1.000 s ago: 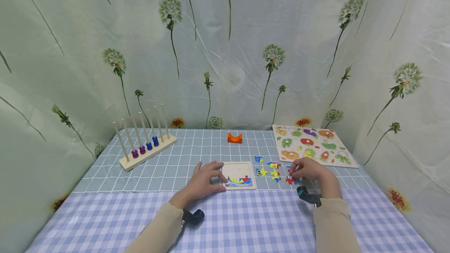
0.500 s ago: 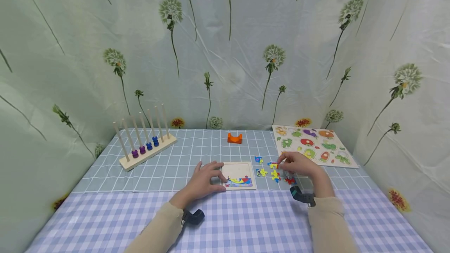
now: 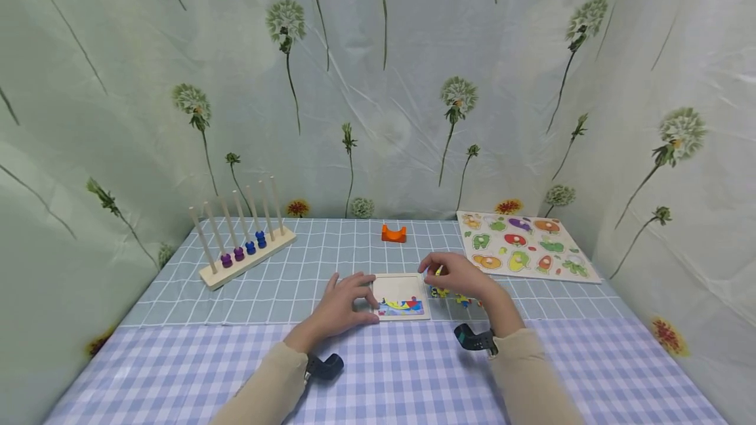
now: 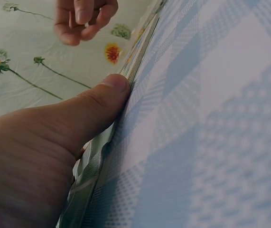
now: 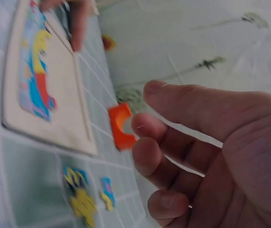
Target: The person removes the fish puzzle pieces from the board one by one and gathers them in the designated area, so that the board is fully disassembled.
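A small wooden jigsaw tray (image 3: 397, 285) lies in the middle of the table, with joined colourful pieces (image 3: 404, 308) along its near side. My left hand (image 3: 341, 305) rests at the tray's left side, fingers spread. In the left wrist view its thumb (image 4: 97, 102) lies against the edge. Over the tray's right edge hovers my right hand (image 3: 457, 274), fingers loosely bent; the right wrist view shows nothing between thumb and fingertips. Loose jigsaw pieces lie beneath and beside it, among them a yellow-and-blue piece (image 5: 82, 197) and a blue one (image 5: 107, 192). The hand partly hides them.
A wooden peg rack (image 3: 251, 256) with purple and blue beads stands at the left. Behind the tray sits an orange curved block (image 3: 394, 234). A vegetable knob-puzzle board (image 3: 531, 244) lies at the back right. A floral curtain (image 3: 378, 84) hangs behind the table.
My right hand has moved left, from the rightmost loose pieces across the others to the tray's right edge. The left hand and the tray have stayed in place.
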`<state>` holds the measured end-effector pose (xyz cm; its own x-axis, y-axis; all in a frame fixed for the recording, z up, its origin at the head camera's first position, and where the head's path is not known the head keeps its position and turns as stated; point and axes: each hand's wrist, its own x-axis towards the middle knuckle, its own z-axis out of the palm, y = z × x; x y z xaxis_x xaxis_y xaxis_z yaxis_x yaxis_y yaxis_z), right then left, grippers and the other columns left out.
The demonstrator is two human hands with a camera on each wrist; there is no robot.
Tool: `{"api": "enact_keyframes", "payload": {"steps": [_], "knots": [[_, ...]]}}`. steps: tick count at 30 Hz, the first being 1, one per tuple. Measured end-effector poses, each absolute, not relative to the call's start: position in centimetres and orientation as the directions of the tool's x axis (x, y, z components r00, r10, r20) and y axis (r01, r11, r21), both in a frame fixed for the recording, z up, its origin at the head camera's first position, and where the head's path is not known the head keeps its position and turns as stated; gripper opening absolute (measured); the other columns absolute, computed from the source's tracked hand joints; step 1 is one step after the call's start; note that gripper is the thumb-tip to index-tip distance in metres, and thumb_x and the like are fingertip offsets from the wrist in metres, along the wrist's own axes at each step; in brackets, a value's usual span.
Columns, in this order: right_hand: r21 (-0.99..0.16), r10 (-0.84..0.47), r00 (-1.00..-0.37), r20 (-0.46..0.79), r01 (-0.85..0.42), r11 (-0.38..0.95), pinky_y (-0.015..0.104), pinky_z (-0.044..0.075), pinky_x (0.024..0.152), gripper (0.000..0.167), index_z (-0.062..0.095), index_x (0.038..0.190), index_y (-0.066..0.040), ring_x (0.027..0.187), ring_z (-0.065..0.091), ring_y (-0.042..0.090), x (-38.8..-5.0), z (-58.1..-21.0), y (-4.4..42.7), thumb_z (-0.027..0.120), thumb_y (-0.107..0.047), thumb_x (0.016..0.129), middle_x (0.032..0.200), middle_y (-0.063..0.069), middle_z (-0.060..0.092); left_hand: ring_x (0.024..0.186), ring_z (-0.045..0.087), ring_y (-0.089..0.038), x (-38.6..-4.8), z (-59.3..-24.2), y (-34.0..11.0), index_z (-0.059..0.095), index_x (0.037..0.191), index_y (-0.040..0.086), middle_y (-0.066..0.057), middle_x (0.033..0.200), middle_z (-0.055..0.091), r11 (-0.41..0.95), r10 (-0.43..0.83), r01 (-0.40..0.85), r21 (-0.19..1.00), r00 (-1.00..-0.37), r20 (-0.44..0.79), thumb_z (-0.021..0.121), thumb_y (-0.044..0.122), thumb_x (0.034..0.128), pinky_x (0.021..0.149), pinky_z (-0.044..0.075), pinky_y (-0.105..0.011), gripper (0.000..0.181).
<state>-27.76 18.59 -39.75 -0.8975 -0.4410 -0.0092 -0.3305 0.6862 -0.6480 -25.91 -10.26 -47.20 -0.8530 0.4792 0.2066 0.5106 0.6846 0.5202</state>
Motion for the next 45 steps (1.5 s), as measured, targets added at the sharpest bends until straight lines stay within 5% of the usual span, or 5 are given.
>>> {"api": "enact_keyframes", "payload": {"steps": [19,30,45], "knots": [[-0.642,-0.617,-0.787,-0.014,-0.466,0.609,0.022,0.052,0.072,0.027,0.067,0.117,-0.010,0.077,0.059,0.010,-27.2,-42.6,13.1,0.072,-0.011,0.090,0.095,0.000,0.065,0.146,0.040,-0.036,-26.1,-47.6,-10.4,0.067,0.081,0.034,-0.002,0.148,0.055,0.673,0.489,0.529,0.518,-0.843,0.225,0.083,0.043,0.0778,0.116,0.008,-0.075,0.018],[-0.545,-0.587,-0.809,-0.032,-0.478,0.689,0.025,0.048,0.074,0.027,0.068,0.112,-0.014,0.083,0.053,0.012,-26.4,-43.3,11.6,0.077,-0.014,0.086,0.096,-0.003,0.060,0.146,0.040,-0.035,-26.2,-47.6,-10.4,0.067,0.081,0.034,-0.001,0.148,0.055,0.674,0.486,0.528,0.517,-0.844,0.228,0.083,0.043,0.0778,0.116,0.009,-0.075,0.018],[-0.550,-0.545,-0.836,-0.059,-0.428,0.717,0.025,0.044,0.070,0.031,0.061,0.113,-0.017,0.078,0.051,0.012,-26.3,-43.6,11.5,0.077,-0.016,0.087,0.087,-0.003,0.054,0.146,0.040,-0.036,-26.1,-47.5,-10.4,0.068,0.083,0.032,-0.004,0.148,0.055,0.670,0.493,0.536,0.513,-0.838,0.231,0.083,0.042,0.0777,0.115,0.009,-0.076,0.018]]}}
